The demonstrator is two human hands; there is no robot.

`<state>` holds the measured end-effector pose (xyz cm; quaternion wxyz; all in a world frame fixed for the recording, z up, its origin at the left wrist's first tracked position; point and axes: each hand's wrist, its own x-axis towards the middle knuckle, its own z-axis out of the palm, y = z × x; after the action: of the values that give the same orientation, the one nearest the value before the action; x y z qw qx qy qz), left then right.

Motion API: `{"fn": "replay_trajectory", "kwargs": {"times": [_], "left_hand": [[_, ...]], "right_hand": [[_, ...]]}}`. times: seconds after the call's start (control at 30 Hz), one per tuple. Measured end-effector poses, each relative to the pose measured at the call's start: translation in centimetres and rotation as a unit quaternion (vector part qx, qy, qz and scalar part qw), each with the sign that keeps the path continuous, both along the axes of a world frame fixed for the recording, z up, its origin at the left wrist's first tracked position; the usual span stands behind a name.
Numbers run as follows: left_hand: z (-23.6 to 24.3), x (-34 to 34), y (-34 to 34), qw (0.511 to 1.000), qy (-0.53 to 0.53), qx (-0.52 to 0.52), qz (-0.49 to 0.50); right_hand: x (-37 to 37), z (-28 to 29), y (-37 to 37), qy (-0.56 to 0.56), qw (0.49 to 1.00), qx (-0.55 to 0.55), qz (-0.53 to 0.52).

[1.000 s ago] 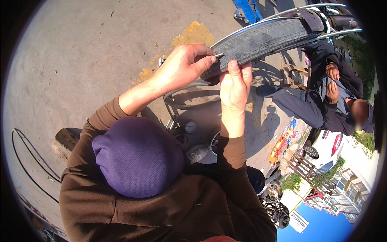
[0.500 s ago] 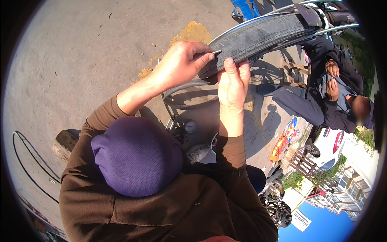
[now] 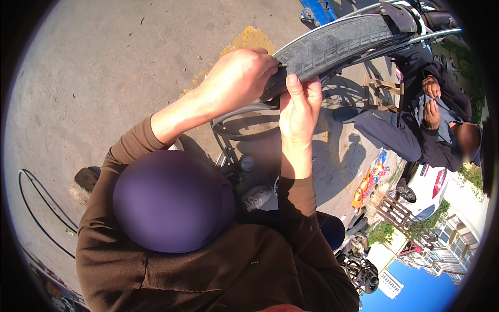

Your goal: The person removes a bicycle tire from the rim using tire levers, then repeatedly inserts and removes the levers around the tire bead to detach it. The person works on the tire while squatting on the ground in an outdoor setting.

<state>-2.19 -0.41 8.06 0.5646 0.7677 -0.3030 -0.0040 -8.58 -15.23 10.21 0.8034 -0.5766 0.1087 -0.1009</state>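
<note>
The left hand [image 3: 240,77] pinches a thin rod [image 3: 283,66], mostly hidden; the right hand [image 3: 298,117] grasps the near edge of the dusty black, blocky-treaded tyre [image 3: 338,48] above the pavement [image 3: 114,62].

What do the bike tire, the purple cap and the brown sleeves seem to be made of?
The tire looks like rubber: matte, dusty dark grey, with molded tread. The cap is probably fabric, soft and matte, though its weave is too blurred to name the fiber. The sleeves seem to be cloth, dull and creased; cotton or synthetic, I can't tell.
</note>
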Motion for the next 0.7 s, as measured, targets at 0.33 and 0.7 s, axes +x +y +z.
{"fn": "replay_trajectory", "kwargs": {"times": [0.33,0.7], "left_hand": [[0.03,0.18,-0.11,1.000,0.015,0.007,-0.024],[0.29,0.22,-0.06,0.998,0.022,0.009,-0.052]], "right_hand": [[-0.30,0.23,0.09,0.001,1.000,0.008,-0.012],[-0.80,0.22,-0.16,0.001,1.000,-0.021,-0.021]]}}
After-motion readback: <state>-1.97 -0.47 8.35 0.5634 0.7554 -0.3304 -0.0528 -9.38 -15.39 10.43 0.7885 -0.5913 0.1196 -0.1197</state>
